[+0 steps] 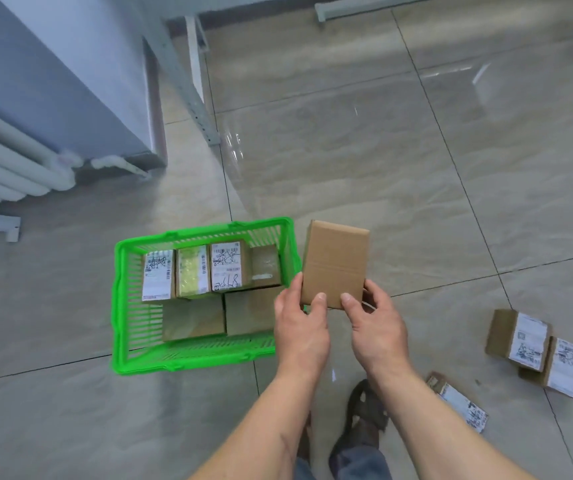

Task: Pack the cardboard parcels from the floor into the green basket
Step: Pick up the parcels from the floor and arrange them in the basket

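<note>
A plain brown cardboard parcel (334, 261) is held in the air just right of the green basket (124, 306). My left hand (300, 320) grips its near left corner, thumb on top. My right hand (373, 323) grips its near right corner the same way. The basket stands on the tiled floor and holds several parcels (226, 266), some with white shipping labels, some bare. Two labelled parcels (517, 336) lie stacked on the floor at the right, and a flatter one (458, 400) lies nearer to my feet.
A white radiator (4, 168) runs along the left wall beside a grey cabinet (53, 74). A grey metal shelf post (191, 88) comes down behind the basket. My sandalled foot (364, 410) stands below my hands. Glossy floor tiles stretch far and right.
</note>
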